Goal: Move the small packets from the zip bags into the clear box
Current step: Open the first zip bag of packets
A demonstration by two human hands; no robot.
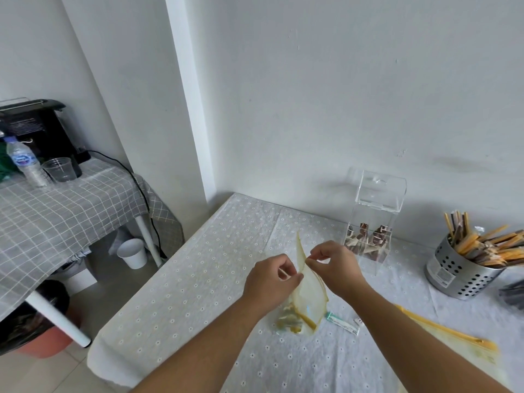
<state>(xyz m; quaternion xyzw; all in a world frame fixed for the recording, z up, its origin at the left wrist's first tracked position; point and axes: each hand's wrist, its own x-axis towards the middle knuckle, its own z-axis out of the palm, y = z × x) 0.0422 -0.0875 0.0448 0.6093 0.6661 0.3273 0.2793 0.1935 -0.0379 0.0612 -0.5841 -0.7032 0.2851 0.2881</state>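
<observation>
A clear zip bag (pixel 307 293) with a yellow seal hangs over the white table (pixel 198 279), its mouth pulled apart. My left hand (pixel 269 282) pinches one side of the opening and my right hand (pixel 334 265) pinches the other. Small packets (pixel 289 321) lie in the bag's bottom, blurred. The tall clear box (pixel 371 219) stands behind my right hand by the wall, lid up, with brown and white packets in its lower part. A second zip bag (pixel 453 336) lies flat at the right. A green-white packet (pixel 343 324) rests on the cloth beside the held bag.
A perforated metal holder (pixel 459 270) full of stick sachets stands at the right. A side table (pixel 56 211) to the left carries a black machine, a water bottle and a plastic cup. On the floor sit a white cup (pixel 133 252) and a lined bin (pixel 28 321).
</observation>
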